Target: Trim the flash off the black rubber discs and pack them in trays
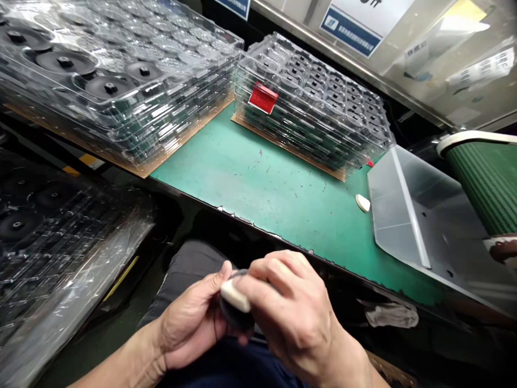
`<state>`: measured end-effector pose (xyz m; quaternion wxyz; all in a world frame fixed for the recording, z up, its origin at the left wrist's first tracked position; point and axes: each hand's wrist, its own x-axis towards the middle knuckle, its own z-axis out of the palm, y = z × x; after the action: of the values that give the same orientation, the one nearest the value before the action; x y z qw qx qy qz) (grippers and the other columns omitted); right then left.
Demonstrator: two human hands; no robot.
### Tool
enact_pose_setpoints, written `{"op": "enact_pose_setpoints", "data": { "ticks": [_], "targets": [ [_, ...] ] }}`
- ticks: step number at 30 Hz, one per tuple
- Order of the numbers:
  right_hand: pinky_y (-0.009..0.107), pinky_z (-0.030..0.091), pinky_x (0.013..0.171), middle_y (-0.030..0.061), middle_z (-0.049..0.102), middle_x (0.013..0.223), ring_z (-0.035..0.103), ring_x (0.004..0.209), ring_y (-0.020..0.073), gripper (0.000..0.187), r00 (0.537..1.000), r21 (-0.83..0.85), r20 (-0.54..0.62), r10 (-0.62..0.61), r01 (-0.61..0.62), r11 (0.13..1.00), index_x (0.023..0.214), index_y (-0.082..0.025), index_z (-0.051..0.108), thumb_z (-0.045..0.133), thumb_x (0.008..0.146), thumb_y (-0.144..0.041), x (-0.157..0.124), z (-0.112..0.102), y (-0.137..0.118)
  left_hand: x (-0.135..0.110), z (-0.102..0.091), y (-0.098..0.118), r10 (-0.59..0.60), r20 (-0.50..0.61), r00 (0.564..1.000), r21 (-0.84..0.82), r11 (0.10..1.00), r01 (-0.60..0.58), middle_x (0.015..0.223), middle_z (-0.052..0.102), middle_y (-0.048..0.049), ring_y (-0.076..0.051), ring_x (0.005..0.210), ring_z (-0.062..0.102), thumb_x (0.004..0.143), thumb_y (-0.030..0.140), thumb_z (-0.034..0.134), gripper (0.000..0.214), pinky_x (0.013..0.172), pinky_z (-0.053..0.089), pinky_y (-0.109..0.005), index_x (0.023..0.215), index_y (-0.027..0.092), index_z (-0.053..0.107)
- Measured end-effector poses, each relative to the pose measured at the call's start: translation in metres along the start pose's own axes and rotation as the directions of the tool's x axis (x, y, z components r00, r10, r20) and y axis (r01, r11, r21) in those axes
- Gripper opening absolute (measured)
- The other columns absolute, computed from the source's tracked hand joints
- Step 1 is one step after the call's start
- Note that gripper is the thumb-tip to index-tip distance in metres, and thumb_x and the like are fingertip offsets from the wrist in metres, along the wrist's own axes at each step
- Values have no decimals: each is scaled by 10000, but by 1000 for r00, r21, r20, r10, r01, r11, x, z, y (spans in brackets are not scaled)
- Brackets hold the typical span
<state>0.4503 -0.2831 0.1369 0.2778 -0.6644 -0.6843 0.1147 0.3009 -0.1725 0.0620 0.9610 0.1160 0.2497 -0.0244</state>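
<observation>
A long green-topped workbench [250, 188] crosses the view, its front edge chipped. Two stacks of clear plastic trays [117, 91] stand on it, each on a brown cardboard sheet [189, 137], and the trays hold round black parts. The right-hand stack [311, 102] bears a red label [263, 98]. A third stack of clear plastic trays [52, 242] sits lower, left of the bench. At the bench's right end, a translucent plastic chute [416, 215] lies beside a green woven conveyor belt [490, 183]. A small cream-white block [362, 202] rests on the bench near the chute.

Below the bench edge, over the person's lap, the left hand [189, 318] is closed around a round black part [236, 318]. The right hand [291, 312] is closed on a cream-white rubbing block [235, 296], which touches the part's upper edge.
</observation>
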Motion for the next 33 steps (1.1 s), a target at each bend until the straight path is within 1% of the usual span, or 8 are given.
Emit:
{"op": "enact_pose_setpoints", "data": {
  "ticks": [4,7,11,16,19,23,26,33],
  "targets": [
    [338,346,658,19,519,773,451,703,159,148,943,109,-166,288,-273,956,894,-159,602,522,1016,-135,-4,14,-8,-2,5,11,330,-108,938,10,944,-331,1281,764,-71,-184,1132,715,915,318,763,423,987,579,-268,1328,263,687],
    [330,319,628,0,463,740,418,672,146,194,931,167,-156,331,-306,937,819,-169,553,521,1010,-150,-6,20,-9,-4,7,18,380,-91,920,73,924,-375,1346,737,-75,-205,1244,671,879,269,804,523,1062,530,-259,1380,282,655],
    [364,342,700,34,536,829,444,755,179,138,943,9,-171,287,-289,957,952,-157,633,515,1023,-142,-5,14,-2,-3,4,19,250,-89,964,150,960,-236,1242,767,-86,-187,1094,713,950,366,716,375,951,605,-285,1301,233,713],
    [402,401,789,69,622,990,503,871,211,224,993,0,73,93,-93,996,1155,-173,668,468,1056,-159,1,-4,4,2,-2,6,-29,-40,999,129,991,34,710,715,-74,-176,609,681,993,529,574,470,568,643,-328,886,120,778],
    [423,426,881,64,646,1076,533,979,230,240,983,43,178,-48,41,998,1220,-202,659,481,1060,-187,6,-7,6,2,-3,1,-96,33,995,50,994,94,770,746,-113,-206,634,717,1005,565,521,531,581,641,-340,999,102,781],
    [388,421,800,62,630,951,529,864,199,153,993,-5,-23,116,-116,993,1061,-164,662,511,1039,-156,4,5,5,-1,-3,6,181,-7,984,33,983,-180,1171,767,-75,-176,1027,717,970,373,683,351,911,599,-294,1292,236,704],
    [338,337,622,14,500,736,442,672,152,184,933,99,-178,312,-298,949,834,-162,600,530,1004,-149,-1,17,-8,-4,-1,13,369,-13,929,189,914,-360,1278,744,-65,-199,1197,669,826,226,853,589,1029,521,-256,1375,284,648],
    [338,286,606,25,495,734,408,662,157,130,924,101,-298,238,-217,971,947,-138,665,540,965,-103,-2,24,-22,-14,11,19,470,-29,882,311,843,-439,1315,748,-93,-276,1238,673,757,155,886,572,1016,541,-303,1279,299,703]
  ]
}}
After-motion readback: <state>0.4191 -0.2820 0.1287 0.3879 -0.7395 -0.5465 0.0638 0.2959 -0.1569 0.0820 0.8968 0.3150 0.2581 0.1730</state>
